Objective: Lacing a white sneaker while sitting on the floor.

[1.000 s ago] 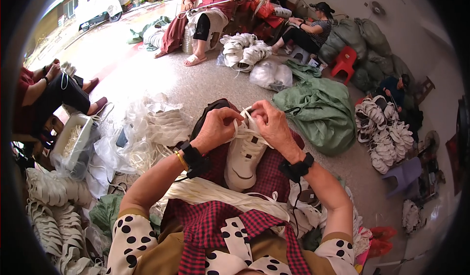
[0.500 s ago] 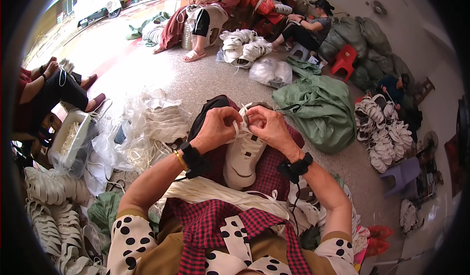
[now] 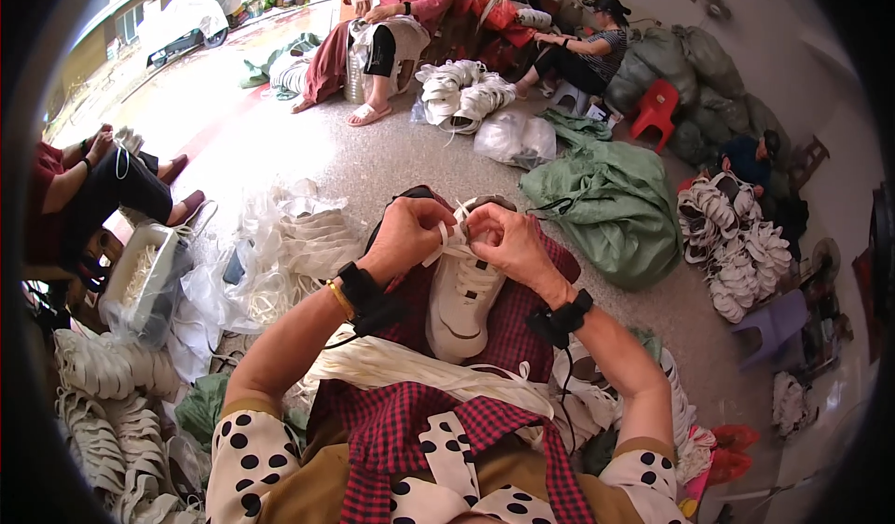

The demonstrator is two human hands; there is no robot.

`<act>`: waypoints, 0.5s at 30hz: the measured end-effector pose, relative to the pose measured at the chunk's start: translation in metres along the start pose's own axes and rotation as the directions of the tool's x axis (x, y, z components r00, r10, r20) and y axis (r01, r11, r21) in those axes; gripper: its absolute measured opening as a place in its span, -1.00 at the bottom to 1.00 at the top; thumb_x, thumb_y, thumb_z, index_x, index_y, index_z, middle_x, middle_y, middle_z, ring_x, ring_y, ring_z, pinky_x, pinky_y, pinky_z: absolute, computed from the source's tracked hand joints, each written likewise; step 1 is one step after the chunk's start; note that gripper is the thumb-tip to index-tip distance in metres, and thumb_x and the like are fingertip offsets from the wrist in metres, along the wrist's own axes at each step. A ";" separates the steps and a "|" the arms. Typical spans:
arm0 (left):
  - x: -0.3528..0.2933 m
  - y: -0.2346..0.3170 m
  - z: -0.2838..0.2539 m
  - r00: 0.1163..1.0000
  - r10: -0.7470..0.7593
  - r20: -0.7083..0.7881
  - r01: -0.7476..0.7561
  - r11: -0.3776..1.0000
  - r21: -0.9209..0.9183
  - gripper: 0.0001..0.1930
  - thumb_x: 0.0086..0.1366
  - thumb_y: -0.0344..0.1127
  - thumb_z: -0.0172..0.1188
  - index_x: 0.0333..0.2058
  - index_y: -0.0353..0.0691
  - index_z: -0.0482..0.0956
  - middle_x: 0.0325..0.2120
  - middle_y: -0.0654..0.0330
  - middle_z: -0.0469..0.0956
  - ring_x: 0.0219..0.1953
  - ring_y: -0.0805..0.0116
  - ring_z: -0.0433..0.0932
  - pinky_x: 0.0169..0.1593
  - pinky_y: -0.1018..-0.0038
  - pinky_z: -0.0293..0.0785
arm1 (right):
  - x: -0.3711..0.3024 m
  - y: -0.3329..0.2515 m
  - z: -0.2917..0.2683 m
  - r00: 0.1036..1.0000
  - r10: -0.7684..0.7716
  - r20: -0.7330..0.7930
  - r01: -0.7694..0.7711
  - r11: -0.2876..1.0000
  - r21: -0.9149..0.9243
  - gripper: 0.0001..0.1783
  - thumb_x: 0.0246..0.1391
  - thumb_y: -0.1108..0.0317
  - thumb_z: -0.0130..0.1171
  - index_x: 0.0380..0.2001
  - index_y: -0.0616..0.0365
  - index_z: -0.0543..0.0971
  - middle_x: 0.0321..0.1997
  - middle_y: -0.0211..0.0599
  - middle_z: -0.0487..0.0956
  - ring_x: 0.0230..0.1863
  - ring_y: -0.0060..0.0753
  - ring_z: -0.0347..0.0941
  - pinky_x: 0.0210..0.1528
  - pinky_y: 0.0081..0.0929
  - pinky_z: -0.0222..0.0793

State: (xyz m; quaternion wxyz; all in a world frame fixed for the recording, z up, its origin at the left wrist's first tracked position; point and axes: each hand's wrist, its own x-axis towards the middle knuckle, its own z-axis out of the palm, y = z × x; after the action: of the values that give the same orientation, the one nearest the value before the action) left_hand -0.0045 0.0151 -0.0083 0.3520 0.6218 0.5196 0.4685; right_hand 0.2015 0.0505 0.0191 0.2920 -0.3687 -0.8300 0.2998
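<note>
A cream-white sneaker (image 3: 457,314) rests on my lap over red-and-black checked cloth, its toe toward me. Above the shoe's opening, my left hand (image 3: 408,237) pinches a flat white shoelace (image 3: 436,255), and a short length of it hangs below the fingertips. My right hand (image 3: 511,249) is closed at the top eyelets, with thumb and forefinger together on the lace at the tongue. The fingers partly hide the lace's path between the hands. Across my lap, nearer to me, lies a thick bundle of pale laces (image 3: 410,367).
Stacked white shoe uppers (image 3: 112,365) lie at left, beside a clear bin (image 3: 140,277) of laces. Ahead right sits a green sack (image 3: 615,212); beyond it are a red stool (image 3: 655,114) and a heap of shoes (image 3: 732,244). Several co-workers sit around the room.
My left hand has shifted slightly, and the lace end now hangs lower left of its fingers. My right hand stays at the eyelets. The far co-worker in stripes has stretched their arms forward.
</note>
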 end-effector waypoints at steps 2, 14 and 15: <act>0.002 -0.007 0.003 1.000 0.010 0.020 -0.010 1.000 0.010 -0.92 0.12 -0.43 0.32 -0.42 -0.31 0.70 -0.55 0.32 0.61 -0.47 0.65 0.50 -0.40 0.59 0.44 | 0.000 -0.001 0.001 1.000 -0.009 -0.007 0.009 1.000 0.011 -0.66 -0.12 0.50 0.25 -0.18 0.24 0.58 -0.34 -0.31 0.68 -0.43 -0.61 0.55 -0.32 -0.56 0.49; -0.001 0.004 0.007 0.937 0.294 -0.190 -0.280 0.955 0.101 -0.87 0.16 -0.50 0.10 -0.31 -0.33 0.58 -0.35 0.05 0.56 -0.32 0.23 0.57 -0.22 0.37 0.52 | -0.003 0.002 -0.027 0.961 -0.275 -0.016 0.258 0.917 -0.304 -0.92 -0.12 0.57 0.13 -0.53 0.24 0.43 -0.58 -0.17 0.45 -0.54 -0.23 0.44 -0.44 -0.27 0.31; 0.000 -0.004 0.004 0.937 0.293 -0.188 -0.283 0.956 0.080 -0.88 0.21 -0.46 0.09 -0.28 -0.32 0.55 -0.33 0.04 0.56 -0.29 0.22 0.58 -0.20 0.35 0.54 | -0.007 0.002 -0.039 0.961 -0.276 -0.028 0.250 0.903 -0.349 -0.92 -0.12 0.57 0.11 -0.55 0.24 0.40 -0.60 -0.14 0.41 -0.56 -0.21 0.40 -0.46 -0.25 0.26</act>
State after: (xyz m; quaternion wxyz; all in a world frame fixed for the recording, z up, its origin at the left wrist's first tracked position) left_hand -0.0021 0.0160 -0.0129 0.2100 0.6504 0.4674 0.5608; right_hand 0.2341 0.0570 0.0415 0.2931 -0.3097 -0.8996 0.0944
